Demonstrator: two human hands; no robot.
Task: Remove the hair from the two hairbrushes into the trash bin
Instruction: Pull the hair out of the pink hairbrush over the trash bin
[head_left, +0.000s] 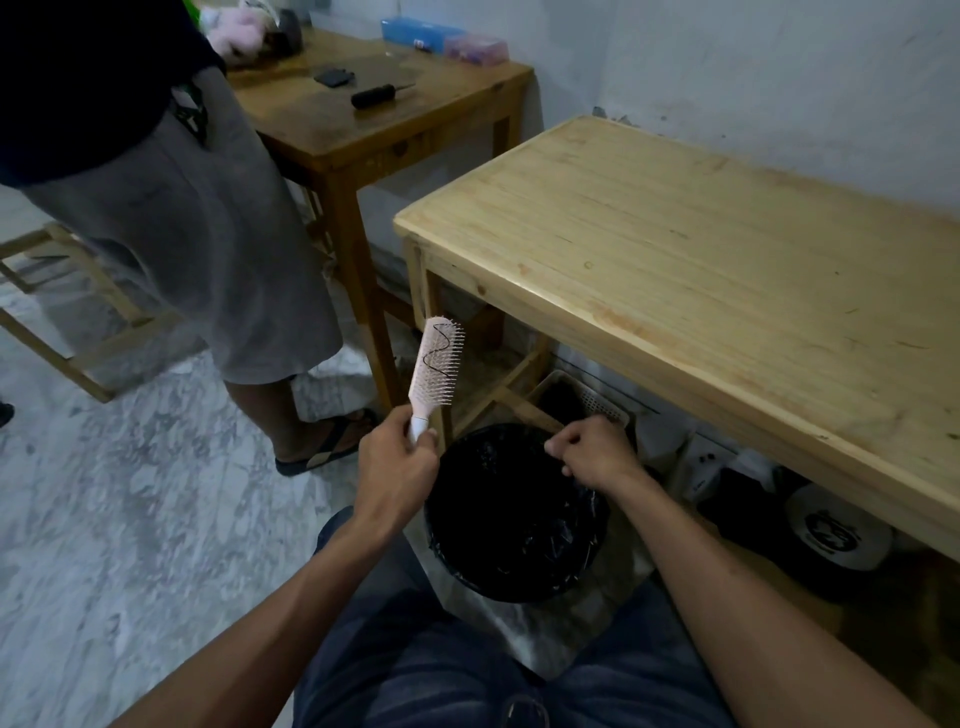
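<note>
Nearest, dark-trousered knees (467, 670), parted round the bin (514, 514) on the floor, presumably so whatever drops lands in the black liner. Left hand (397, 470) wrapped tight on the handle of the pink brush (438, 364), just beyond the bin's far-left rim, head tilted up and bristles turned right toward the other hand, likely to bare them for plucking; a dark wavy line across the head, either a strand of hair or a printed mark, too small to tell. Right hand (597, 457) over the bin's far rim, fingers curled and fingertips pinched together, perhaps on pulled hair being dropped, though nothing visible between them. Second brush possibly the dark-handled thing (375, 95) near the middle of the far table (415, 130), well apart; not sure. Near table (701, 260) bare on top, its near-left leg and crossbar just behind the bin, with a basket (584, 397) and dark clutter beneath. Bystander (197, 234) in grey shorts standing left, near the brush but apart; nothing between hands and bin.
</note>
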